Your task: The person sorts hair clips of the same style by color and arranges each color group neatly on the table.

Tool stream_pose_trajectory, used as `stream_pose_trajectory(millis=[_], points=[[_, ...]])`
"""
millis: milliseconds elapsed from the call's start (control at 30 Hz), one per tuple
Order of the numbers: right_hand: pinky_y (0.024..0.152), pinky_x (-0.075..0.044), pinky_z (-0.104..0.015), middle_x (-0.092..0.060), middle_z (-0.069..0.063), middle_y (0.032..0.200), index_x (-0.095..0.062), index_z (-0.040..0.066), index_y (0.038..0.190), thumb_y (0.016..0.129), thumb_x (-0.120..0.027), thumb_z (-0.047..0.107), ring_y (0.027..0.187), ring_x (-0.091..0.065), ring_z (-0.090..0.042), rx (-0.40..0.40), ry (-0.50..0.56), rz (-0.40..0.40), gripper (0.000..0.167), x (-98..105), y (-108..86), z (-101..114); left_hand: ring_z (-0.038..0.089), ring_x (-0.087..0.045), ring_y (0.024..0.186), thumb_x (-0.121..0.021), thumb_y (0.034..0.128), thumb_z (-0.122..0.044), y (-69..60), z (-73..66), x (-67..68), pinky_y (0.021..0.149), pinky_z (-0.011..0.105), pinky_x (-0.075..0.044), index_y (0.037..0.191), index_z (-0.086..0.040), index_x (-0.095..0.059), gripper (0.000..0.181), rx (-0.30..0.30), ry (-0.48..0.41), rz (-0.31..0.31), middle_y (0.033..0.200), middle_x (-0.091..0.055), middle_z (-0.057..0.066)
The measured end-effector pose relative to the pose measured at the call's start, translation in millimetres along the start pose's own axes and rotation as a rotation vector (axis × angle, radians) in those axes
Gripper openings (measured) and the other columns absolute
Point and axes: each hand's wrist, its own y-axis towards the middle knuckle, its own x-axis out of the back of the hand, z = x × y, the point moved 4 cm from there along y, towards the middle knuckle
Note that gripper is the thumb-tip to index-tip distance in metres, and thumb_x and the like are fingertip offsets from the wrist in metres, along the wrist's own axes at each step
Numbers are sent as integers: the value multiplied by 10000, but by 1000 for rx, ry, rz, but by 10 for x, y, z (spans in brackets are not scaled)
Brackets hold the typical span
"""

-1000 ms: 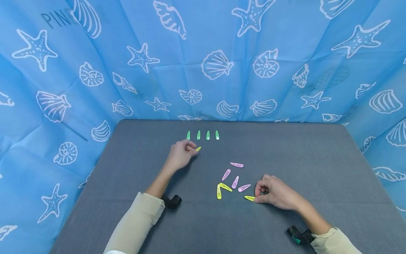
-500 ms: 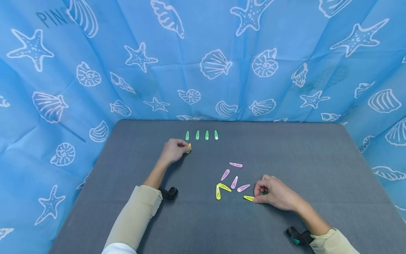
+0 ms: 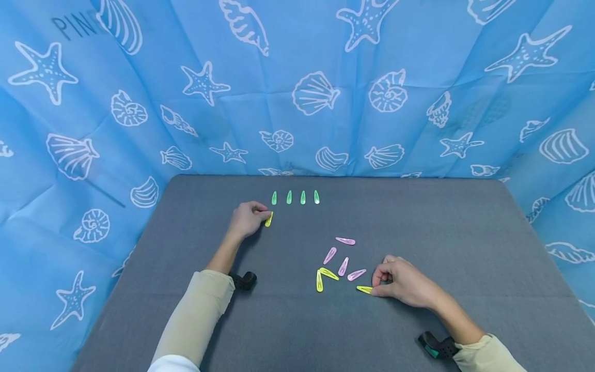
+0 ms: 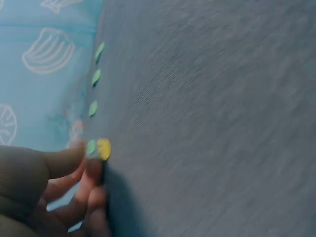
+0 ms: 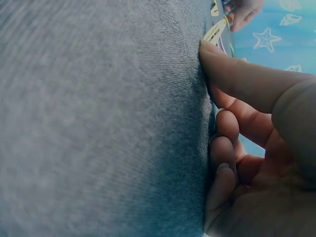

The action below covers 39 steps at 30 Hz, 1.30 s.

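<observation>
My left hand point(image 3: 247, 219) pinches a yellow snap hair clip point(image 3: 268, 219) between thumb and fingers, just below the leftmost green hair clip point(image 3: 274, 198). In the left wrist view that yellow clip point(image 4: 104, 148) sticks out past the fingertips. My right hand point(image 3: 403, 280) pinches the end of another yellow hair clip point(image 3: 364, 290) low over the table; the right wrist view shows this clip point(image 5: 216, 31) at the thumb tip. Left of that hand, two more yellow clips point(image 3: 319, 281) lie touching at one end, beside several pink hair clips point(image 3: 343, 266).
Several green clips stand in an even row near the far edge of the grey cloth-covered table point(image 3: 288, 330). Behind and beside the table hangs a blue curtain point(image 3: 260, 119) with white shells and starfish. Each wrist wears a black strap device point(image 3: 245, 281).
My left hand has moved left with its yellow clip, which has turned from slanted to nearly upright in line with the leftmost green clip. My right hand has stayed in place.
</observation>
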Motion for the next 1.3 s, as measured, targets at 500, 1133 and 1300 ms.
stream_pose_trajectory(millis=[500,1133,1300], points=[[702,-351,-225,-507,76,840,-639,251,864,984,-683,300,815,-438,-49,-22,66,55,136,68,-38,-21,200,-537,823,-818,879,-213,112,1,13,776,360,-421,1196,-219,-762,322,-160,72,203,916,-636,11],[561,-378,-207,-619,59,729,-678,175,818,847,-836,279,622,-495,-18,-95,200,21,192,23,45,-3,194,-622,911,-835,862,-191,154,99,86,894,376,-476,1177,-168,-765,322,-152,-9,263,965,-707,29],[558,-396,-207,-603,64,693,-648,162,795,827,-843,230,600,-505,-15,-120,169,50,209,-18,77,7,199,-599,905,-831,866,-182,154,98,76,895,373,-457,1184,-164,-760,327,-142,-14,270,942,-681,13]])
